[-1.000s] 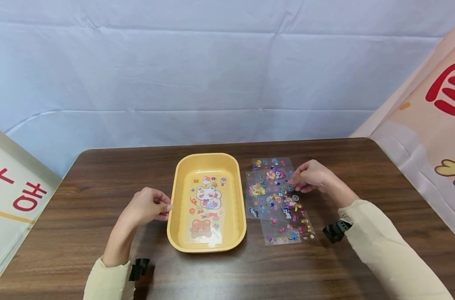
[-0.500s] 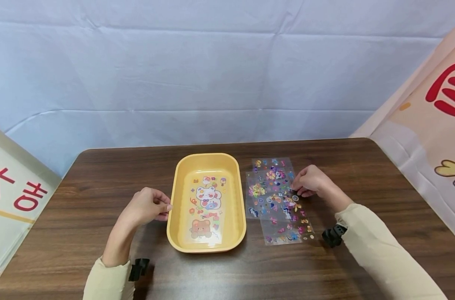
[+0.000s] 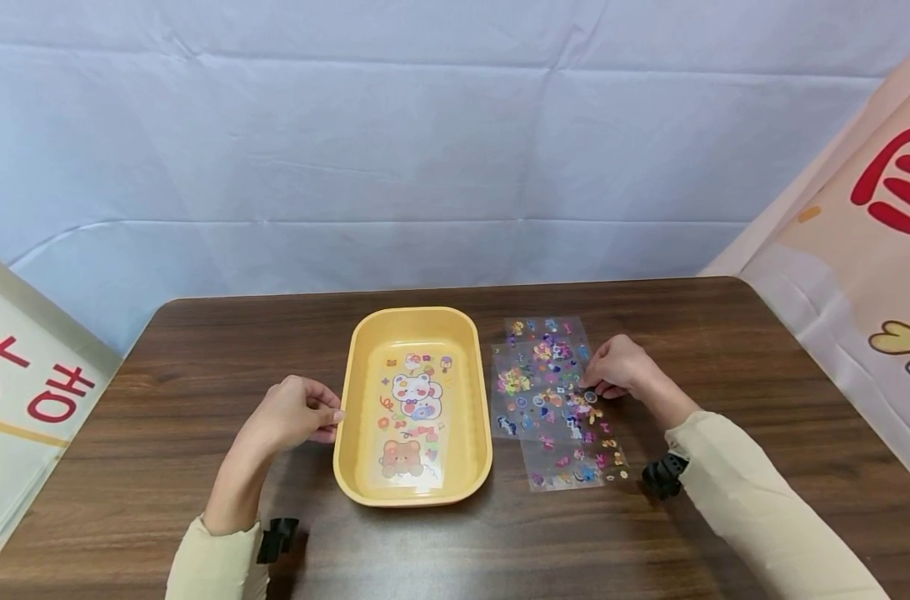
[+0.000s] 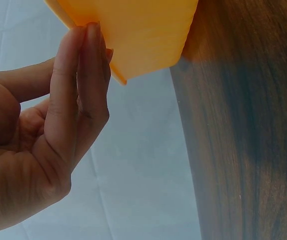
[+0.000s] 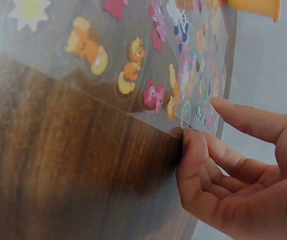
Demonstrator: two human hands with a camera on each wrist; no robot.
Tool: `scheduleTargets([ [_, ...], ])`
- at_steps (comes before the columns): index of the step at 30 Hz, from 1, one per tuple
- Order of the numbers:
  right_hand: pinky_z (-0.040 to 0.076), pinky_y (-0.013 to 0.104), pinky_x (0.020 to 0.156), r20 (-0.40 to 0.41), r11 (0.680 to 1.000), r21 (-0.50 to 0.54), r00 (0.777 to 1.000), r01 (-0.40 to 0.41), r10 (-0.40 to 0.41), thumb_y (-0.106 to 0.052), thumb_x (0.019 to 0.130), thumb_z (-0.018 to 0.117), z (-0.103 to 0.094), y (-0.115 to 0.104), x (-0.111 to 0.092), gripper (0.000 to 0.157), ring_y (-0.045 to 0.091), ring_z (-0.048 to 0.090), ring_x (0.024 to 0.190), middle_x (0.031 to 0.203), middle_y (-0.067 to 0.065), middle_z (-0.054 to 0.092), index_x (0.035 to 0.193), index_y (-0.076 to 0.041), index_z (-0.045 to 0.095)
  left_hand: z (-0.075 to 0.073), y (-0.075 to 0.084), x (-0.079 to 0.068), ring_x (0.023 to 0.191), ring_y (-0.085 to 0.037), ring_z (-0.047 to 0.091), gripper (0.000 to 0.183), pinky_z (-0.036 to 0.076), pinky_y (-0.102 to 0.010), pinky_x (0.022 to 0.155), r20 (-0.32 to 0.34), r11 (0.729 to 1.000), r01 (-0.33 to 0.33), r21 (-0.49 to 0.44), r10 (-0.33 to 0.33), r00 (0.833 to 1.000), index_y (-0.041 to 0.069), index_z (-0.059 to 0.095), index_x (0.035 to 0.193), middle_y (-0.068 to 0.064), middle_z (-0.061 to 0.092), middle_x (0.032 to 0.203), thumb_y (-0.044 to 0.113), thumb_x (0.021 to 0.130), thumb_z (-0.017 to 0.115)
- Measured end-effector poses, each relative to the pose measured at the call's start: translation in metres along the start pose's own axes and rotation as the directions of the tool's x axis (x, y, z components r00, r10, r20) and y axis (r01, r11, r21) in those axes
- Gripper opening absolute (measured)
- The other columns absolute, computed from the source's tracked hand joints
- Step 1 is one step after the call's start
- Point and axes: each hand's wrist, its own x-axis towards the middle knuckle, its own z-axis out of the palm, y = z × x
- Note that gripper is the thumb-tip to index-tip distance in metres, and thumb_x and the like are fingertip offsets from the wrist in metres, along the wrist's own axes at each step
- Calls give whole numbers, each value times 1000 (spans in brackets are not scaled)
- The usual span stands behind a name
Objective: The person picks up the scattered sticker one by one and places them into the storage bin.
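Observation:
A yellow tray [image 3: 479, 400] stands left of centre in the head view. Inside it lies a clear sticker sheet [image 3: 413, 417] with bear pictures. My left hand [image 3: 293, 412] pinches the tray's left rim; in the left wrist view its fingertips press the tray's outer side. Clear sheets of colourful pony stickers [image 3: 567, 433] overlap on the table right of the tray. My right hand [image 3: 623, 367] is at their right edge. In the right wrist view a bent fingertip touches the sheet's edge, and the thumb [image 5: 248, 120] stands apart from that fingertip.
Everything lies on a dark wooden table [image 3: 395, 550]. A pale cloth [image 3: 425, 150] hangs behind it. Printed banners with red characters stand at the left [image 3: 42, 400] and right [image 3: 875, 250]. A black strap [image 3: 663, 477] sits on the right wrist.
My right hand has moved slightly down along the sticker sheets' right edge, toward the person. The left hand and the tray have stayed in place.

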Motion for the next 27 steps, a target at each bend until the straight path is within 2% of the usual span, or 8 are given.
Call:
scheduleTargets([
  [9, 52, 28, 48, -50, 996, -85, 999, 9, -13, -4, 74, 72, 4, 0, 0, 11, 13, 52, 48, 58, 6, 59, 74, 5, 65, 0, 0, 1, 61, -18, 64, 9, 57, -35, 63, -1, 1000, 6, 6, -6, 1000, -10, 62, 89, -11, 62, 73, -2, 87, 58],
  [18, 40, 25, 41, -79, 984, -174, 996, 28, -43, -5, 71, 74, 9, 0, 1, 13, 14, 46, 46, 54, 6, 56, 65, 1, 64, 1, 0, 1, 62, -19, 65, 9, 57, -35, 64, -6, 1000, 9, 11, -9, 1000, -9, 62, 89, -10, 62, 73, -2, 86, 59],
  [23, 39, 25, 41, -81, 983, -182, 996, 25, -40, -5, 71, 74, 9, 0, 1, 13, 14, 45, 46, 54, 6, 56, 64, 0, 64, 1, 0, 2, 63, -20, 65, 9, 57, -35, 64, -3, 1000, 7, 13, -7, 1000, -9, 62, 89, -10, 62, 73, -2, 87, 59],
  [27, 38, 25, 40, -86, 978, -207, 996, 17, -35, -9, 70, 76, 10, -1, 0, 24, 14, 44, 44, 50, 6, 53, 56, -3, 58, 0, 0, 2, 63, -19, 65, 9, 57, -35, 64, -1, 1000, 13, 8, -13, 1000, -9, 62, 89, -11, 61, 74, -1, 87, 58],
])
